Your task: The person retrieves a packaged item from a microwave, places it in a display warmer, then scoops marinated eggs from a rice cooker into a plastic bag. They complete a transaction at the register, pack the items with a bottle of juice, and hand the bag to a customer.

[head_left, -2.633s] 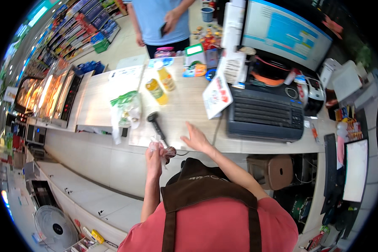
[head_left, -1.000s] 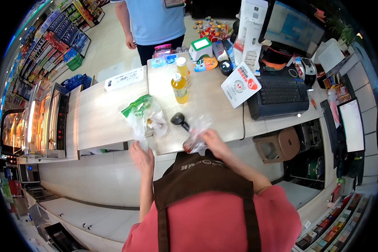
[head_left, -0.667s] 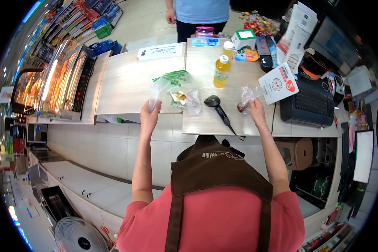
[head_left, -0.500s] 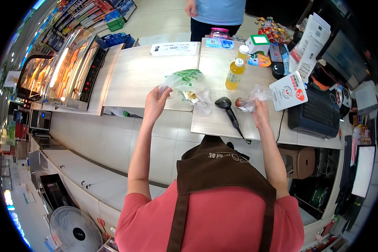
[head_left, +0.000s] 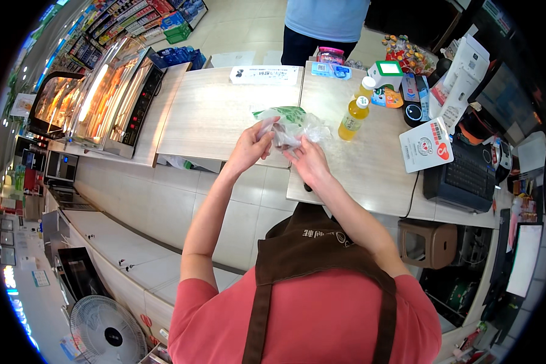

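Observation:
Over the counter, my left hand (head_left: 252, 147) is closed on the rim of a translucent plastic carrier bag (head_left: 285, 115) with a green print. My right hand (head_left: 309, 161) meets it from the right, fingers closed on crumpled clear plastic (head_left: 315, 128) pressed against the carrier bag. Something brownish shows dimly between the hands; its kind cannot be made out. Two bottles of yellow drink (head_left: 353, 121) with white caps stand to the right of the bag. The handheld scanner is mostly hidden by my right hand and forearm.
A lit glass food warmer (head_left: 112, 100) stands at the left. A white sign card (head_left: 426, 145), a keyboard unit (head_left: 458, 173) and a green-white box (head_left: 386, 73) are at the right. Across the counter (head_left: 212, 103) stands a person in a light blue shirt (head_left: 327, 21).
My right hand has swung left with the small clear bag, from beside the scanner to the carrier bag. My left hand has drawn its rim closer, and the view has shifted slightly.

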Motion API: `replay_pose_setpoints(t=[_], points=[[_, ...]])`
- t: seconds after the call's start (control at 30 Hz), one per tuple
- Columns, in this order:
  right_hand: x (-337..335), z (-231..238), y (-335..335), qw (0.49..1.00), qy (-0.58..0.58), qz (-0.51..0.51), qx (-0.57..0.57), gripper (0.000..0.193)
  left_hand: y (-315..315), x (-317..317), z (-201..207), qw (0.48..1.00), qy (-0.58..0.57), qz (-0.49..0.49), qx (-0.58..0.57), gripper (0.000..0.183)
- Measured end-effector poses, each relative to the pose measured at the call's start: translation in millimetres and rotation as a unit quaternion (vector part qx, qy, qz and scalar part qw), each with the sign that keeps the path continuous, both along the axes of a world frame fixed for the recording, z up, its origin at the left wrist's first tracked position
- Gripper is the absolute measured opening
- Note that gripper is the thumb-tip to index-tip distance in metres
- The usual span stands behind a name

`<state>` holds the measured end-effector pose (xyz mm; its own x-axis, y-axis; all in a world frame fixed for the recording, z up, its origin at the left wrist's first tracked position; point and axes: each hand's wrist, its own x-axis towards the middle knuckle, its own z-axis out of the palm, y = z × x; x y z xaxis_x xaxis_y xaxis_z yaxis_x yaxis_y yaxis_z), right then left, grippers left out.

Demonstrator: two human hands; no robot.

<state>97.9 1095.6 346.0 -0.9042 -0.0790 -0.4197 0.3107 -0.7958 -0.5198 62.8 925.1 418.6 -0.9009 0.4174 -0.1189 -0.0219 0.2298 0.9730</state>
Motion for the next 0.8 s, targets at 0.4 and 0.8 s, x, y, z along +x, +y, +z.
replay_pose_setpoints(t=[0.4,0.8], points=[[-34,-33,2,0.993,-0.007,-0.046,-0.104,0.028,10,-15,-11,0.993,-0.056,0.017,0.103,0.041],[-99,-100,30,0.84,0.133,-0.09,0.518,0.016,44,-27,16,0.972,-0.137,0.032,0.187,0.044]])
